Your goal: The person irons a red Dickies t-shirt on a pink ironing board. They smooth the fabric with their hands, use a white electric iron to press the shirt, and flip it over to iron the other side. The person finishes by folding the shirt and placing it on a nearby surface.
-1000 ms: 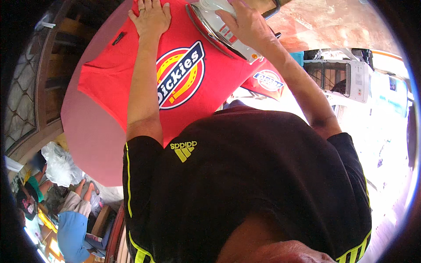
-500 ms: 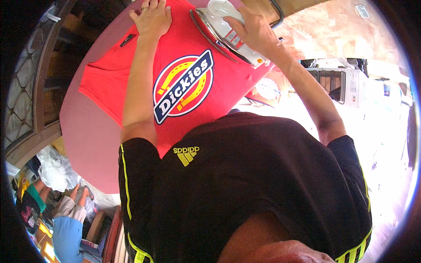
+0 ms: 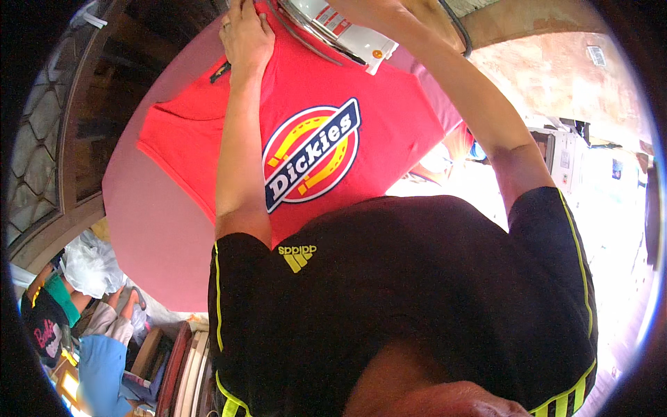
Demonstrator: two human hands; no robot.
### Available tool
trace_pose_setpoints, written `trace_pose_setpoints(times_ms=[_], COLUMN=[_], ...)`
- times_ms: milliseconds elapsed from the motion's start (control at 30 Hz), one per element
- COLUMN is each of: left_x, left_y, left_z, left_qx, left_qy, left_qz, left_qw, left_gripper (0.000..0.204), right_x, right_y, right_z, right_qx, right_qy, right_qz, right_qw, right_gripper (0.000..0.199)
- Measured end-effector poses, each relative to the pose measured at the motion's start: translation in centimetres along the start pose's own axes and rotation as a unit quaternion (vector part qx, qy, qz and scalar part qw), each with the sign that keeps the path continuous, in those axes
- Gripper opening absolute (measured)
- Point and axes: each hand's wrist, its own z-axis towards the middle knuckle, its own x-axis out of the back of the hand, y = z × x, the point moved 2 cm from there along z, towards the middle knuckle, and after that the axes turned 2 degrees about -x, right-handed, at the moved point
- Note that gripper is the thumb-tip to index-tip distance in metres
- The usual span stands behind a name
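Observation:
A red T-shirt (image 3: pixel 389 104) with a round yellow-and-blue printed logo is spread over a pink padded ironing board (image 3: pixel 156 229). My left hand (image 3: pixel 248 38) rests on the far part of the shirt, fingers stretched out, with the tips reaching the upper edge of the view. Beside it, a white and silver iron (image 3: pixel 340 29) lies on the shirt beyond the logo. My right hand (image 3: pixel 375 14) is on the iron; its fingers and the handle are cut off by the upper edge. A small black mark or tag (image 3: pixel 220 71) shows on the shirt next to my left wrist.
A dark wooden-framed window or door (image 3: pixel 76 118) stands along the left. At lower left are a white plastic bag (image 3: pixel 94 264) and two people, one in blue clothing (image 3: pixel 103 375). A white appliance (image 3: pixel 566 156) stands at the right. A dark curved bar (image 3: pixel 462 31) is at the far right of the board.
My right hand has pushed the iron farther away and to the left, toward my left hand. My left fingers have moved up to the view's edge. The whole view has shifted slightly.

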Motion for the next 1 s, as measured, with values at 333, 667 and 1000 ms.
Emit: trace_pose_setpoints(times_ms=[333,667,1000], left_x=[-1.6,-1.1,-0.8], left_y=[-2.0,-1.4,-2.0], left_z=[0.0,0.4,0.7], left_qx=[0.005,-0.056,-0.043], left_qy=[0.023,0.035,0.030], left_qz=[-0.053,-0.051,-0.069], left_qw=[0.998,0.997,0.996], left_gripper=[0.037,0.032,0.031], right_x=[0.1,0.0,-1.8], right_y=[-0.4,0.6,3.5], right_z=[1.2,3.4,0.5], right_qx=[0.034,-0.061,0.120], right_qy=[-0.019,-0.111,0.032], right_qz=[-0.003,-0.007,0.035], right_qw=[0.999,0.992,0.992], right_gripper=[0.050,0.053,0.044])
